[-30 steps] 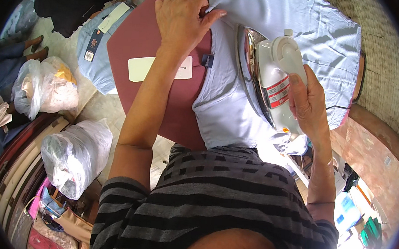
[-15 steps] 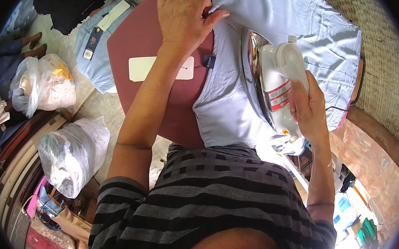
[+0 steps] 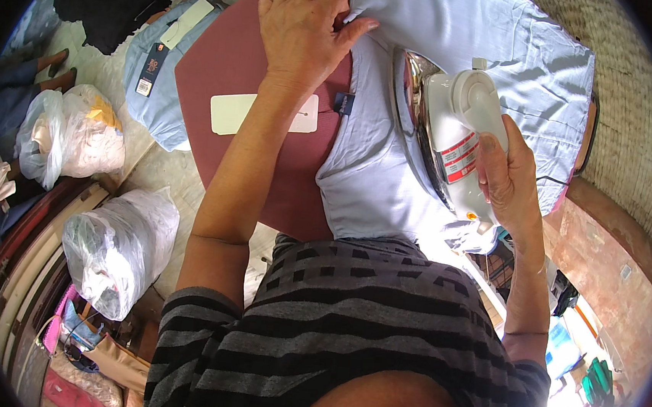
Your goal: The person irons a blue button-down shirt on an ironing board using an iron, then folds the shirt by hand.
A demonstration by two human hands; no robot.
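Right hand (image 3: 508,176) clenched on iron (image 3: 446,136), tilted on shirt (image 3: 432,120) over maroon tabletop (image 3: 229,73). Left hand (image 3: 305,26) pinches shirt edge. Left of tabletop, plastic bags (image 3: 120,245) hold bundled cloth.

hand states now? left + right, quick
Left hand: closed, pinching the light blue shirt at a fold.
Right hand: closed around the handle of the white iron.

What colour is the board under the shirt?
The ironing board is dark maroon red, seen best in the head view, with the pale blue shirt spread over it.
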